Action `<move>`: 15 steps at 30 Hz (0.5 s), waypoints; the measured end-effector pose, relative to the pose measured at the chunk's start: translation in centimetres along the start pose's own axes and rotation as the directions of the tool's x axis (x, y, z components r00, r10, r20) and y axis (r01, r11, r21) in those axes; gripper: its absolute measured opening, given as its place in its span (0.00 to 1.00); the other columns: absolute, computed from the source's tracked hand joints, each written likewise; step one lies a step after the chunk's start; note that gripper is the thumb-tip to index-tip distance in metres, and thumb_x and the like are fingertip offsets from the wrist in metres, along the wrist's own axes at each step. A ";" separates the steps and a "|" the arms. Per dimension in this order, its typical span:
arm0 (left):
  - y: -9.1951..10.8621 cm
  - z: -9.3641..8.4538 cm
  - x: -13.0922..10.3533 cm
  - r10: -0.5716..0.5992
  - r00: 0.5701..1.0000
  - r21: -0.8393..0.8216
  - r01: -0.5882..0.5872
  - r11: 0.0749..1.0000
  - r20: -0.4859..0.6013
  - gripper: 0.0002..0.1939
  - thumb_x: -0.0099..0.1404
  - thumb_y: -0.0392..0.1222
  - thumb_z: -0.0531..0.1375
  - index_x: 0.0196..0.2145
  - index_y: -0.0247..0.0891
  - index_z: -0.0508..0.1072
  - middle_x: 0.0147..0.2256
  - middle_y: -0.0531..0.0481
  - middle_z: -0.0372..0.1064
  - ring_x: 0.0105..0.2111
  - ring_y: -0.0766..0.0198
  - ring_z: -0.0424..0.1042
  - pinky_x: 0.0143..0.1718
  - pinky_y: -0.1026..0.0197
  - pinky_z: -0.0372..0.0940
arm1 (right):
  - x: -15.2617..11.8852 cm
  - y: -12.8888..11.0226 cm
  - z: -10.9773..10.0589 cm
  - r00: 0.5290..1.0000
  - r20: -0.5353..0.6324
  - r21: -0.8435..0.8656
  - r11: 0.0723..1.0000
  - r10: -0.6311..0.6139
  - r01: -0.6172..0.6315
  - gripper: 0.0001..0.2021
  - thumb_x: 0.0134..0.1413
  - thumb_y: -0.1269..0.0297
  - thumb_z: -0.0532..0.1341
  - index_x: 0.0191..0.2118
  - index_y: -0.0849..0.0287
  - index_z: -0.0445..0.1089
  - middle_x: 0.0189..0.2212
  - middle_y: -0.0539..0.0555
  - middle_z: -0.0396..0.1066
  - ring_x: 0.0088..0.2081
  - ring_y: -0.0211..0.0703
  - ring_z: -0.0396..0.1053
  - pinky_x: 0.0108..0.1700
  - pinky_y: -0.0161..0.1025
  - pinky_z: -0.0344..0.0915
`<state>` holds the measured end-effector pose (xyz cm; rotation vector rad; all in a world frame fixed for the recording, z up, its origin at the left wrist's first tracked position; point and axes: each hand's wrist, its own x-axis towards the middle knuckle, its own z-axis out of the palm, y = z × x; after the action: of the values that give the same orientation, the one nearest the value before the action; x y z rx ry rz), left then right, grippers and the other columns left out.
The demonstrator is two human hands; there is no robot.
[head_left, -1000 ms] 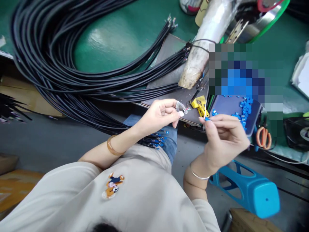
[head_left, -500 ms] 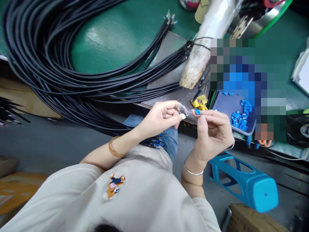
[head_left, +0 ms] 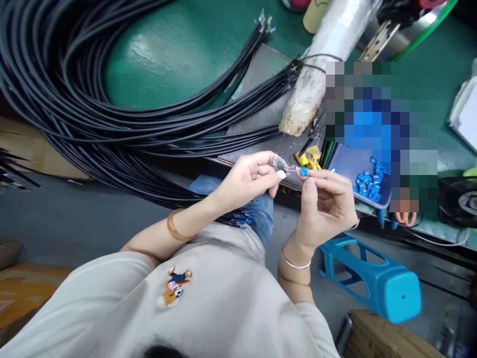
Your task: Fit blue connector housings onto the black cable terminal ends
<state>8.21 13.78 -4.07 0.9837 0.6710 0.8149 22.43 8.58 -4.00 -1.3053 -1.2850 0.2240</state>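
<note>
The right hand (head_left: 326,201) is coming nearer the left hand (head_left: 253,175), pinching a blue connector (head_left: 304,171) beside thin wires (head_left: 290,168) the left is gripping.

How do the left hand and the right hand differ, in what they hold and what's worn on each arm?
The left hand pinches a greyish bit with thin coloured wires poking out, while the right hand pinches a small blue piece. The left arm wears a thick amber-brown bangle; the right arm wears a thin silvery one. Both hands are bare and held close together.
</note>
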 end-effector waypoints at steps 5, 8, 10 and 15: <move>0.0 -0.1 -0.1 -0.010 1.000 -0.038 0.010 0.999 -0.006 0.11 0.64 0.42 0.64 0.34 0.34 0.66 0.20 0.55 0.68 0.14 0.79 0.52 0.16 0.71 0.44 | 0.0 -0.1 0.1 1.000 -0.015 0.024 1.000 -0.015 0.015 0.05 0.54 0.74 0.66 0.35 0.57 0.75 0.34 0.51 0.75 0.36 0.40 0.75 0.37 0.42 0.77; 0.0 -0.1 -0.1 -0.018 1.000 -0.036 0.019 0.999 0.005 0.11 0.63 0.42 0.64 0.33 0.34 0.66 0.20 0.55 0.68 0.14 0.79 0.51 0.16 0.71 0.44 | 0.0 -0.1 0.2 1.000 -0.027 0.049 0.999 -0.009 0.010 0.04 0.54 0.74 0.66 0.34 0.58 0.75 0.34 0.50 0.75 0.35 0.39 0.75 0.36 0.41 0.77; 0.0 -0.1 -0.1 -0.015 1.000 -0.031 0.015 0.999 0.010 0.10 0.64 0.41 0.63 0.33 0.34 0.66 0.20 0.55 0.68 0.14 0.79 0.51 0.16 0.71 0.44 | 0.0 -0.1 0.2 1.000 -0.025 0.065 0.998 -0.003 0.004 0.05 0.54 0.74 0.66 0.34 0.57 0.75 0.33 0.50 0.75 0.35 0.38 0.75 0.36 0.39 0.76; -0.2 -0.3 -0.1 0.013 1.000 -0.020 -0.013 1.000 0.013 0.07 0.66 0.39 0.61 0.34 0.33 0.67 0.20 0.55 0.68 0.15 0.79 0.54 0.17 0.71 0.47 | 0.1 -0.2 0.0 1.000 0.016 0.088 0.996 -0.024 0.022 0.05 0.54 0.75 0.66 0.34 0.57 0.75 0.32 0.50 0.75 0.35 0.37 0.74 0.33 0.36 0.73</move>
<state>8.01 13.80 -4.32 0.9759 0.6446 0.8244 22.30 8.56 -3.78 -1.2155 -1.2896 0.2728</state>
